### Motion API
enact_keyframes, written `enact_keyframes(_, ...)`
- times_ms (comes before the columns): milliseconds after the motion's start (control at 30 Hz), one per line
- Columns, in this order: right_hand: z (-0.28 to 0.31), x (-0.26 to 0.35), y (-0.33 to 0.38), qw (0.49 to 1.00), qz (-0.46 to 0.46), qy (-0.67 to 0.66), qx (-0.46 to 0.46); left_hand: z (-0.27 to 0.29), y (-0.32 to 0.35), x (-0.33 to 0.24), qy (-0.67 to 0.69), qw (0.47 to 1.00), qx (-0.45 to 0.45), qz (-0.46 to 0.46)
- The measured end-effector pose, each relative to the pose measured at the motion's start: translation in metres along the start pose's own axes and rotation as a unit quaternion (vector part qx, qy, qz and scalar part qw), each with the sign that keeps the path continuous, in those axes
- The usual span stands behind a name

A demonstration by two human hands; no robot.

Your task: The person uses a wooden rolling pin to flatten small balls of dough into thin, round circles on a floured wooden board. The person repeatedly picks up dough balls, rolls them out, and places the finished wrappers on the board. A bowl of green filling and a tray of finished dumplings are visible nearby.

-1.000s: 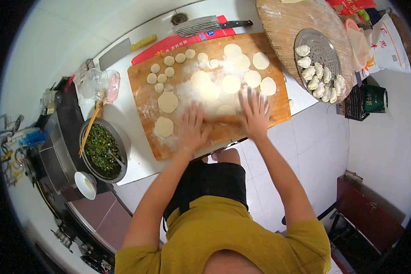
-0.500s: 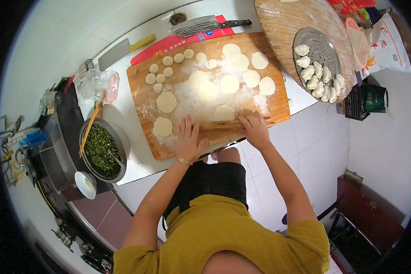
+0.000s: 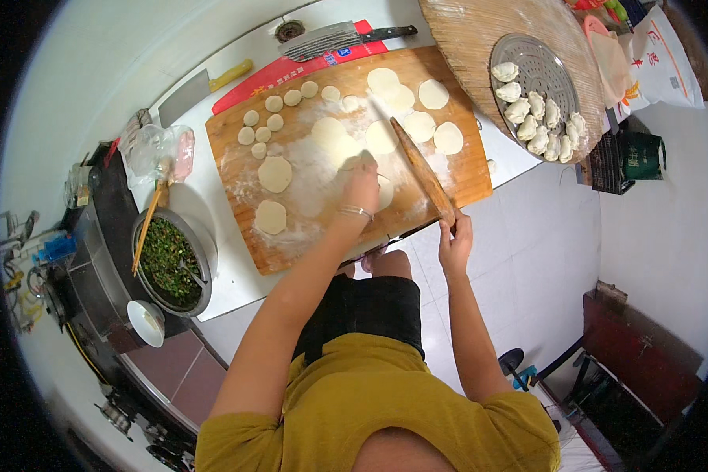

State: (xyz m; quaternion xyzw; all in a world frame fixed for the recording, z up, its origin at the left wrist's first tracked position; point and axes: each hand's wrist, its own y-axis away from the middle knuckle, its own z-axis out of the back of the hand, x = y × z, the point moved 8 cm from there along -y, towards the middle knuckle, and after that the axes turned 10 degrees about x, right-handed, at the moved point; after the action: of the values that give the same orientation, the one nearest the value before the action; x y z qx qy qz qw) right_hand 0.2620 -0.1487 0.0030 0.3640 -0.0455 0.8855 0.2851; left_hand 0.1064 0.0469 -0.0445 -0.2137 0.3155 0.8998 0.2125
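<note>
My right hand was closed around the lower end of the rolling pin, which slanted from right of centre toward the upper middle of the frame. My left hand reached over the board near the frame's centre, between a partly hidden dough circle on its right and a stacked pair of circles at its upper left. Its fingertips were hard to make out, so I could not tell how far they were open or whether they pinched any dough.

The pin's far tip sat close to another circle; since I gripped one end only, a loose wrist could have let that tip swing or dip and dent it. The stacked pair overlapped, and thin flour between them could have let them stick and tear when parted. A circle picked up by one edge might have stretched out of round.
</note>
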Motion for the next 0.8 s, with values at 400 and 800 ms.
enact_keyframes(400,0.013,0.001,0.004,0.999,-0.016,-0.033,-0.013,0.02,0.065,0.011,0.298,0.944,0.064,-0.122)
enact_keyframes(800,-0.055,0.053,-0.013,0.936,0.202,0.164,0.238,0.023,0.13,0.062,-0.083,0.981,-0.136,-0.109)
